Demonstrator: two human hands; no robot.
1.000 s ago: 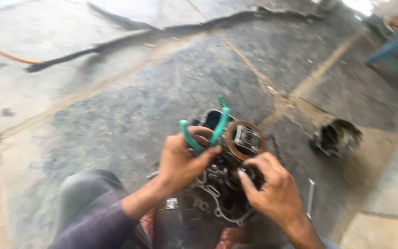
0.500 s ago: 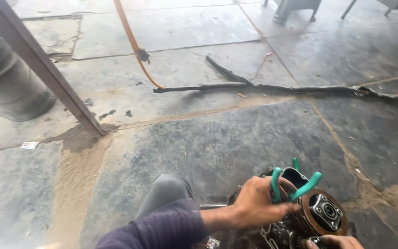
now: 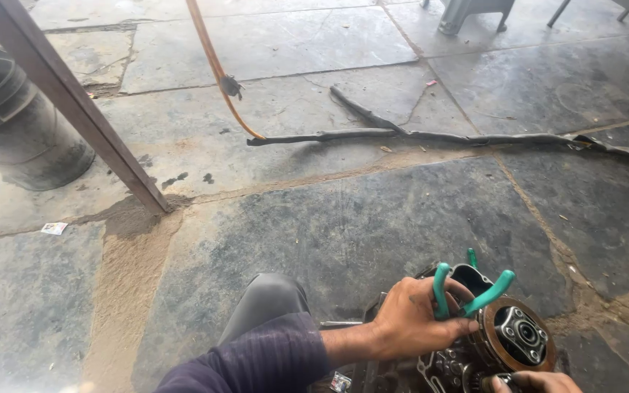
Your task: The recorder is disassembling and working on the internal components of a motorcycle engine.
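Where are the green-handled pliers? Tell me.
In the head view, lower right: the pliers are gripped in the left hand, handles up, just left of the round clutch on the engine.

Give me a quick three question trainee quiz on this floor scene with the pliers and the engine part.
1. True or false: the left hand grips the green-handled pliers.
2. What lies under the pliers? A) engine assembly B) wooden box C) tyre
3. Fill in: the dark bucket stands on the stone floor at the picture's upper ____.

Key: 1 true; 2 A; 3 left. The right hand shows only partly at the bottom edge.
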